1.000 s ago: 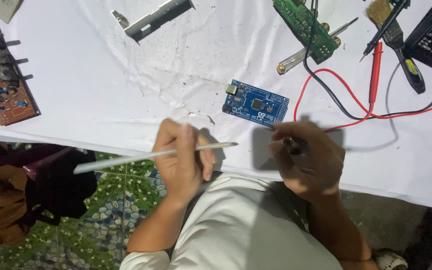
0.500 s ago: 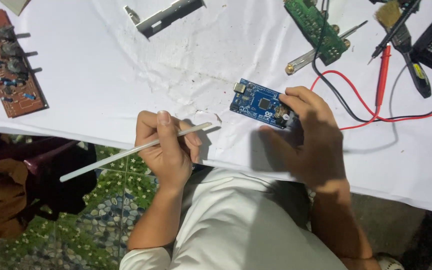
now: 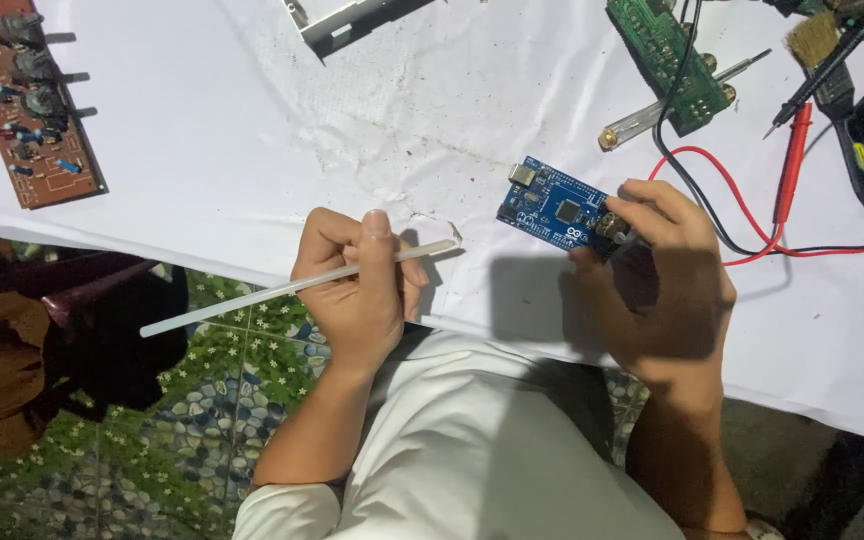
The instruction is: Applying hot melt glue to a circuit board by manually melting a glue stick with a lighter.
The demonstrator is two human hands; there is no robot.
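Right hand (image 3: 667, 280) fingers pinching blue circuit board (image 3: 555, 208) at surface (image 3: 252, 160) edge; left hand (image 3: 357, 280) clenching white stick (image 3: 292, 290). Risk: board slipping off edge, stick tip scraping components, red lead (image 3: 742, 240) snagging.

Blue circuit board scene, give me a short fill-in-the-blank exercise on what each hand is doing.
1. The right hand grips the ____ circuit board at its near end.
2. The left hand holds a thin white ____.
3. The brown circuit board lies on the white ____.

Missing words: blue; stick; cloth
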